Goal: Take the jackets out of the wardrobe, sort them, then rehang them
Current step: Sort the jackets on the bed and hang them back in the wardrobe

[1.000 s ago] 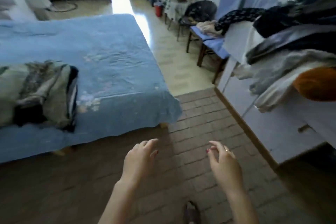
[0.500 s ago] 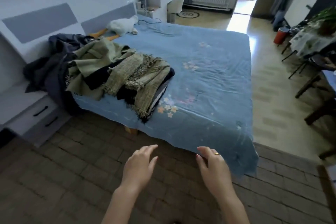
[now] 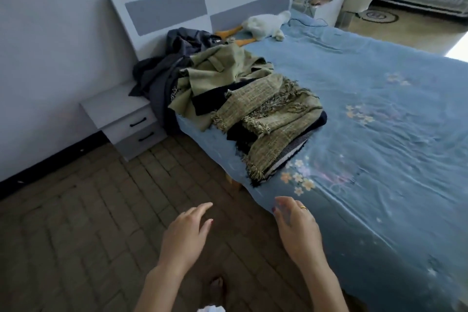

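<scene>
Fingers of left hand: loosely spread, holding nothing, above brick floor. Fingers of right hand: relaxed and apart, holding nothing, ring on one; hand near the bed's near edge.
Nightstand: two drawers, far left, against wall.
Jackets: heaped on near-left corner of bed; dark ones at left by the headboard, green in the middle, green fringed tweed over dark cloth on the right, reaching the bed's edge.
Plush goose: white, far, at headboard.
</scene>
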